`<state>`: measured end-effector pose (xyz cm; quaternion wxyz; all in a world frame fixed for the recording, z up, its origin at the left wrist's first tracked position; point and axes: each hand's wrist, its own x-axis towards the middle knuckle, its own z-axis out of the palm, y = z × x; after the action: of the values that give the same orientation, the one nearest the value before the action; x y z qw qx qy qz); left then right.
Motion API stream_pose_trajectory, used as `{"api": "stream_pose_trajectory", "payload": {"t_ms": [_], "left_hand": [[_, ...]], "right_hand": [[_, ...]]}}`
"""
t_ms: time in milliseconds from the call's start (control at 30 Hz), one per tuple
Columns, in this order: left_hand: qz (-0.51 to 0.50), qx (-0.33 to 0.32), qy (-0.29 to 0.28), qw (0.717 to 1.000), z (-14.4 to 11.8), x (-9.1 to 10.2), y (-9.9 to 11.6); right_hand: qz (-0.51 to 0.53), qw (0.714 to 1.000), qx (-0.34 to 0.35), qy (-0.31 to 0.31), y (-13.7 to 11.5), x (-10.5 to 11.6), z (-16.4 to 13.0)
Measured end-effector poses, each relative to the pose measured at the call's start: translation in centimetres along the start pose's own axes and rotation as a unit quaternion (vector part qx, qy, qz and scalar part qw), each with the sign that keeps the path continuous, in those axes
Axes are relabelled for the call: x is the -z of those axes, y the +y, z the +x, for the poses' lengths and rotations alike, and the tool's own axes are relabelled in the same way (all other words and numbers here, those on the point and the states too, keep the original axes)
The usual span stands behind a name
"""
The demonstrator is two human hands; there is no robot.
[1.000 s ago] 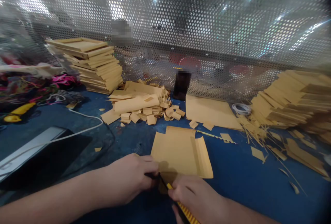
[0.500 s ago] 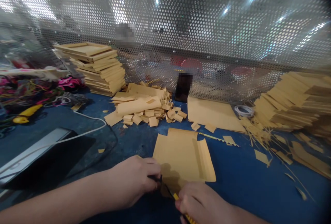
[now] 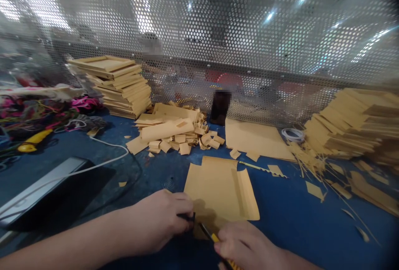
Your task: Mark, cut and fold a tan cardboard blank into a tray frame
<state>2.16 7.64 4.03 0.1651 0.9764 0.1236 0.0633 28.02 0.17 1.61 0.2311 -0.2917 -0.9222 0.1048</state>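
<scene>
A flat brown paper envelope blank (image 3: pixel 218 187) with open side flaps lies on the blue table (image 3: pixel 289 216) in front of me. My left hand (image 3: pixel 158 220) pinches a small black piece at the blank's near left corner. My right hand (image 3: pixel 246 249) grips a yellow and black utility knife (image 3: pixel 212 236), with its blade tip resting on the blank's near edge, right beside my left fingertips. The knife's handle is mostly hidden under my right hand.
Stacks of brown envelopes stand at the back left (image 3: pixel 115 83) and at the right (image 3: pixel 355 124). A heap of paper offcuts (image 3: pixel 174 131) lies mid-table, beside a single flat sheet (image 3: pixel 255 139). A dark tray (image 3: pixel 50 191), white cable (image 3: pixel 106 162) and perforated metal screen (image 3: pixel 218 33) border the space.
My right hand with the knife has drawn back toward me along the blank's near edge. The left hand has stayed at the corner. My view has tilted slightly.
</scene>
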Motion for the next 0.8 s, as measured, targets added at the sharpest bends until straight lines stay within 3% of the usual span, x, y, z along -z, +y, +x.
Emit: {"api": "stream_pose_trajectory", "payload": {"t_ms": [167,400,667,800], "left_hand": [[0.04,-0.022,0.029,0.999,0.0,0.3,0.5],[0.093,-0.03,0.078,0.992,0.1,-0.6,0.2],[0.05,0.035,0.084,0.995,0.5,-1.6,0.5],[0.016,0.085,0.114,0.99,0.8,-1.6,0.7]], "right_hand": [[-0.006,0.999,-0.046,-0.028,0.2,0.3,0.1],[-0.064,0.997,-0.04,0.0,0.5,0.0,0.1],[0.004,0.994,-0.102,-0.029,0.8,-0.1,-0.2],[0.028,0.992,-0.125,-0.006,0.9,-0.1,-0.3]]}}
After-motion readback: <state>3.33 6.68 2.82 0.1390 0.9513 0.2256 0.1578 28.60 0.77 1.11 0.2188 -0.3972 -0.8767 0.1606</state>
